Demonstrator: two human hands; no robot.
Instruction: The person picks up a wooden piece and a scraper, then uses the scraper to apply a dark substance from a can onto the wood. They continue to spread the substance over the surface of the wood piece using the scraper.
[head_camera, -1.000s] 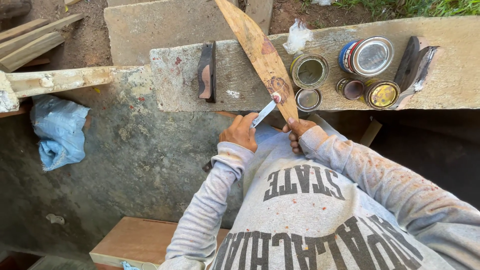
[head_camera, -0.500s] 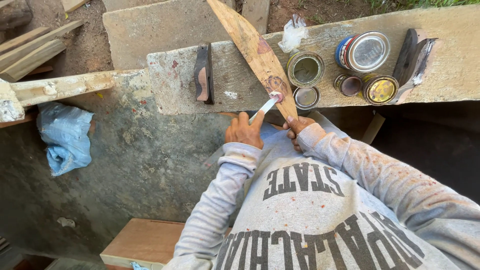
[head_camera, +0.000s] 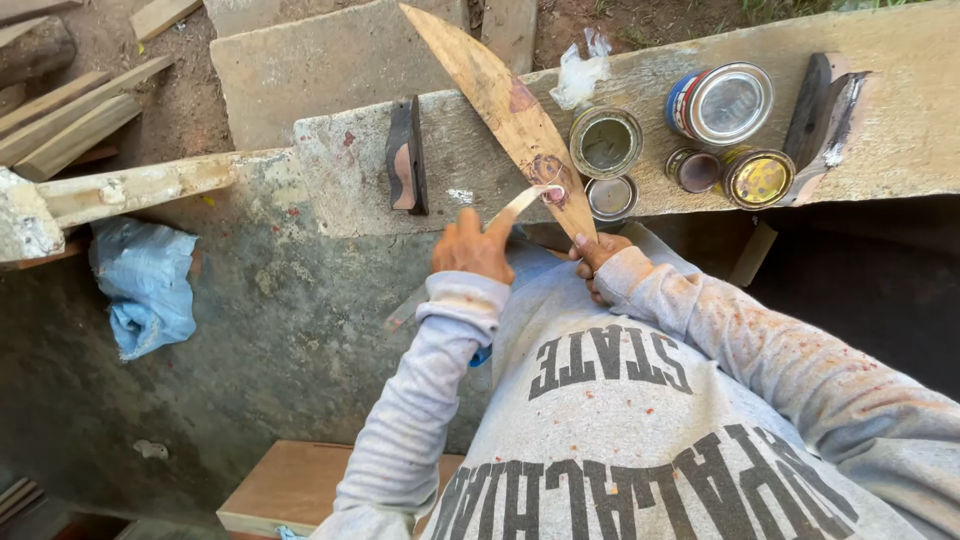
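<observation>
Spreading a dab of pale filler onto the tapered wooden piece (head_camera: 500, 95) with a narrow putty knife (head_camera: 520, 203), the blade tip meeting the wood near its lower, narrow end, right beside a reddish patch. Gripping the knife in the left hand (head_camera: 470, 245), fingers closed round the handle, index finger lying along the blade. Steadying the wooden piece from below with the right hand (head_camera: 597, 258), fingers curled and pinching its pointed end against the edge of the concrete ledge (head_camera: 900, 130), where the rest of the wood is lying slanted.

Doing this well probably means keeping the blade at a shallow tilt, pressing the filler into the flaw, then drawing along the grain in one light pass. Holding the pointed end firm matters, since the wood looks free to pivot on the ledge. Keeping clear of the open cans (head_camera: 605, 142) just beside the blade is also worth minding.
</observation>
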